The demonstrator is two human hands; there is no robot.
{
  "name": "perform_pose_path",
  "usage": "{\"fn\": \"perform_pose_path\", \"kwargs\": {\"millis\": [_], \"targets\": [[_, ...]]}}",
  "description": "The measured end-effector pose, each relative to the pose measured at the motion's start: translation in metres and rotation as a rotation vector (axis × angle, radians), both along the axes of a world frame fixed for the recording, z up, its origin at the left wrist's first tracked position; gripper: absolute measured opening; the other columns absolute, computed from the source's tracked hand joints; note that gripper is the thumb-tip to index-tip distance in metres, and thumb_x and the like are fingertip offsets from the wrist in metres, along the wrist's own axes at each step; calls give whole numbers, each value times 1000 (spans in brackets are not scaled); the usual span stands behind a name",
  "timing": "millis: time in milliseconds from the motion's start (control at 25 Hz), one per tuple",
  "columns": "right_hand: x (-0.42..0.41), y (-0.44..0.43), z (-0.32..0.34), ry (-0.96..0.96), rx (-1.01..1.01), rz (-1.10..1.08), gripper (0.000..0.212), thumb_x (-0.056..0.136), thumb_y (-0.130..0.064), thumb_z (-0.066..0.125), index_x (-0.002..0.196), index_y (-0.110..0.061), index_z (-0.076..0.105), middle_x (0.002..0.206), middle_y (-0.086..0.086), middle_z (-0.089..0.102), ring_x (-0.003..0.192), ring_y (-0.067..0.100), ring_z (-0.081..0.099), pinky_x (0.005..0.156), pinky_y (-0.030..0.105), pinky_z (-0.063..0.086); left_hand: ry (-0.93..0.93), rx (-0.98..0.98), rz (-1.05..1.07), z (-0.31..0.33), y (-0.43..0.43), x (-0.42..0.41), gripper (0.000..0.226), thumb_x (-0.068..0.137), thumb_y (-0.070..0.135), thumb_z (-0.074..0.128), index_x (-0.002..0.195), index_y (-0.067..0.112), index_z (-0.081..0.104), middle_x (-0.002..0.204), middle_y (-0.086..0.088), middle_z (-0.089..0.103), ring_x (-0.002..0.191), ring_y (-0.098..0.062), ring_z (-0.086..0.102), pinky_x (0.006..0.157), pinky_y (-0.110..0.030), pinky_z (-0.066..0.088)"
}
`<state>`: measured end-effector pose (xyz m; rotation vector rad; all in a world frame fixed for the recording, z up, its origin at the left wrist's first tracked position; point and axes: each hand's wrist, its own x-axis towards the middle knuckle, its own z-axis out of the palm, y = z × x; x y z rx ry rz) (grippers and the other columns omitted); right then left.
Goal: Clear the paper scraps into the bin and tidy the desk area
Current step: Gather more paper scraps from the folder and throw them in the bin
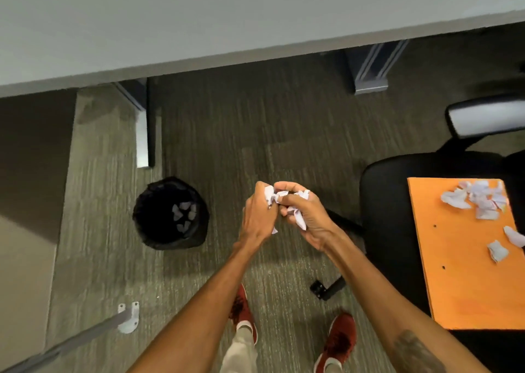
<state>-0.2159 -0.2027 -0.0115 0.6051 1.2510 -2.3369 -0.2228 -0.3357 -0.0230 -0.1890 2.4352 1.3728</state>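
The fingers (285,186) of both hands are curled inward and clamped on a wad of paper scraps (277,198), which is pressed between the left hand (257,216) and the right hand (308,219). White corners are seen poking out above and below the grip. The wad is held in the air over the carpet (255,134), not over the bin (150,230). The bin is found to the left of the hands, near but clearly apart, with its mouth open upward and a few scraps seen inside. The left hand is the nearer of the two to it. A sideways carry to the left is judged to be needed before any release; otherwise pieces may be dropped on the carpet. To the right, loose scraps (480,202) are seen lying on an orange board (460,281) set on a chair (389,202), so the clearing is judged unfinished.
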Motion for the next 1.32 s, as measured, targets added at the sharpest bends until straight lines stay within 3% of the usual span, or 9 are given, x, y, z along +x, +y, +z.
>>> {"fn": "perform_pose_path", "kwargs": {"millis": [120,280,600,760,920,1000,1080,1240,1320], "targets": [[-21,-61,-2,-52,-40,-18,26,81,4,64,106,-5,65,86,12,69,57,12,60,45,18,44,-12,-78,76,-4,-62,-9,17,97,34,53,95,21,42,86,-5,64,65,-27,68,47,-38,54],[-42,-140,-8,-125,14,53,25,84,2,63,108,-8,64,93,8,74,70,16,68,44,20,43,-77,-135,263,-17,-145,-21,21,96,33,56,105,16,49,92,-10,67,86,-32,66,74,-42,51],[-65,-271,-34,-354,276,297,13,85,-9,69,89,-20,66,83,1,73,70,13,73,52,22,55,-234,-122,559,-51,-285,-24,28,92,32,63,112,15,53,97,-8,64,92,-32,63,75,-36,46],[-75,-322,-52,-428,363,317,16,83,-7,73,96,-15,66,89,7,71,79,17,71,50,25,56,-323,-40,663,-68,-322,-27,23,93,29,60,109,17,50,98,-11,65,88,-35,67,77,-50,57],[-87,-361,-70,-461,435,330,21,81,-7,75,100,-12,67,99,9,70,93,21,69,51,29,59,-390,-58,712,-81,-347,-38,23,93,28,61,112,20,51,101,-12,67,83,-31,68,70,-46,62],[-93,-373,-81,-470,468,315,31,80,-6,76,109,-12,66,107,10,70,98,23,69,48,29,58,-424,-82,720,-87,-356,-46,31,92,30,62,118,18,53,105,-13,68,89,-34,69,76,-49,61],[-100,-386,-91,-486,471,308,33,80,-4,76,110,-15,65,106,9,70,92,20,68,50,30,59,-456,-89,738,-94,-363,-56,41,89,31,64,126,16,54,110,-16,68,97,-37,68,82,-50,60],[-113,-404,-105,-519,500,410,17,86,-10,75,92,-21,64,93,2,68,85,17,65,78,39,61,-495,32,765,-103,-377,-74,51,84,29,70,129,11,53,121,-15,64,107,-38,66,85,-51,60],[-118,-408,-109,-491,480,426,27,87,-14,75,107,-22,60,92,-1,62,78,15,61,68,36,58,-520,61,781,-107,-383,-80,49,85,29,70,128,12,53,124,-12,62,109,-37,65,81,-50,62]]}}
